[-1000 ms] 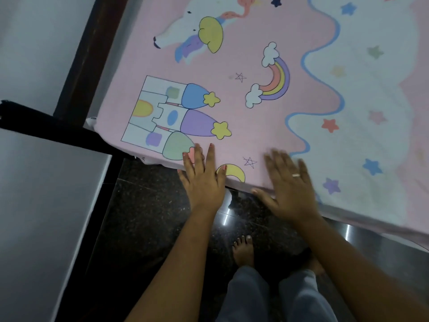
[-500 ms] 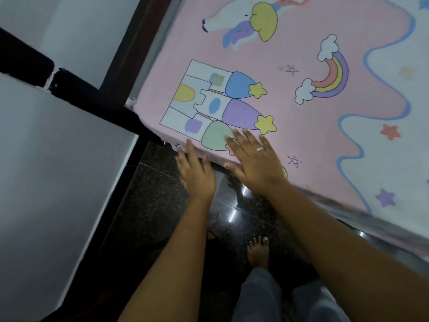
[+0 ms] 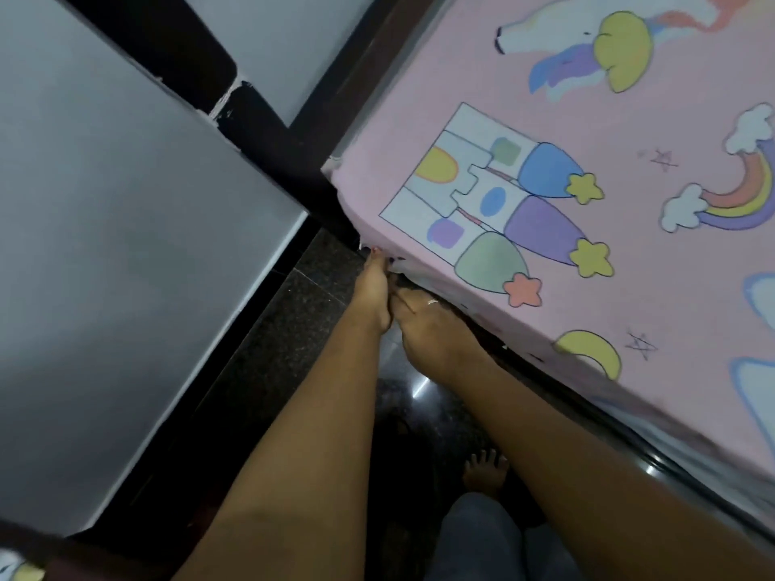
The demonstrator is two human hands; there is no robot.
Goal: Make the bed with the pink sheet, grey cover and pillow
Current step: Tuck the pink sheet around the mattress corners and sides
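The pink sheet (image 3: 587, 287), printed with a castle, a unicorn and rainbows, lies flat over the mattress and fills the right side of the view. Both hands meet at its near edge, just below the left corner. My left hand (image 3: 373, 295) is turned edge-on, and its fingertips pinch the white hem at the corner. Beside it and touching it, my right hand (image 3: 432, 329), which wears a ring, curls its fingers under the sheet's edge, so they are hidden. No grey cover or pillow shows in this view.
A dark bed frame (image 3: 323, 119) runs along the sheet's left side, with a white wall panel (image 3: 126, 245) close beside it. Below is a narrow strip of dark polished floor (image 3: 302, 329), where my bare foot (image 3: 486, 471) stands. A scrap of printed fabric (image 3: 21, 570) shows bottom left.
Both hands have slid left along the bed's edge, off the top of the sheet. They now meet at the hem near the corner. The view has moved closer to that corner.
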